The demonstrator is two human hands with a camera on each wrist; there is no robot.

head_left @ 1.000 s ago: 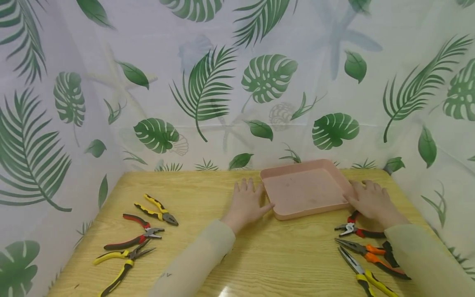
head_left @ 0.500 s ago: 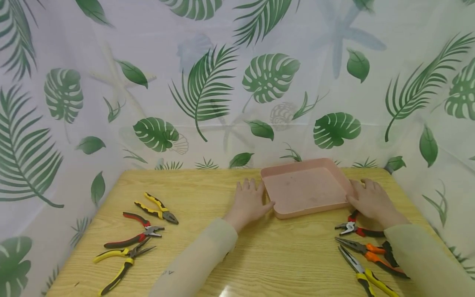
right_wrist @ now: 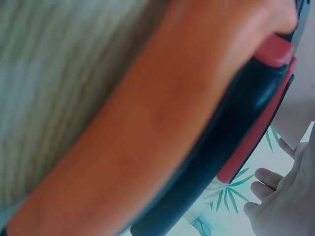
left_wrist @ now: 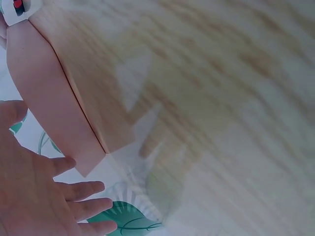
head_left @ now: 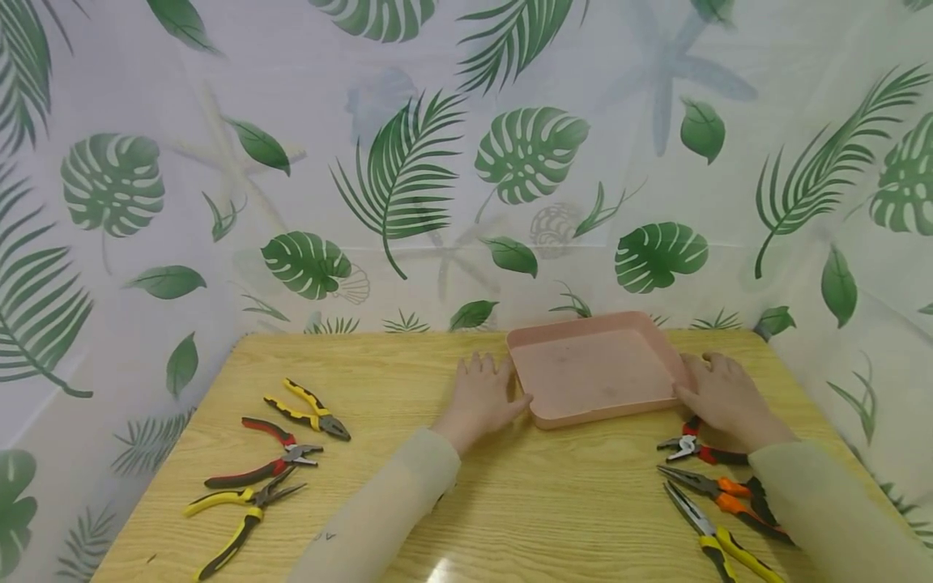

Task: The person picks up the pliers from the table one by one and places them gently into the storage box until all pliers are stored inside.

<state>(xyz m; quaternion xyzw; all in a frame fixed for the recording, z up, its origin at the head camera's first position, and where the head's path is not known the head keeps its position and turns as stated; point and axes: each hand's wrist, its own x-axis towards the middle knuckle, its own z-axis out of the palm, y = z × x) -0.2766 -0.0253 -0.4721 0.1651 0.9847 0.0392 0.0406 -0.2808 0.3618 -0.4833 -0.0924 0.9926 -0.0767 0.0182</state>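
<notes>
A white sheet [head_left: 466,174] with green leaves [head_left: 532,154] and a pale blue starfish [head_left: 662,73] is hanging behind a yellow wooden table [head_left: 547,494]. A bright spot [head_left: 440,572] is shining on top.

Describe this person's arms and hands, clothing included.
The left sleeve and right sleeve are long, pale and yellowish, reaching about to the wrists. A small dark mark sits on the left one, too small to read. The left hand and right hand are ungloved.
</notes>
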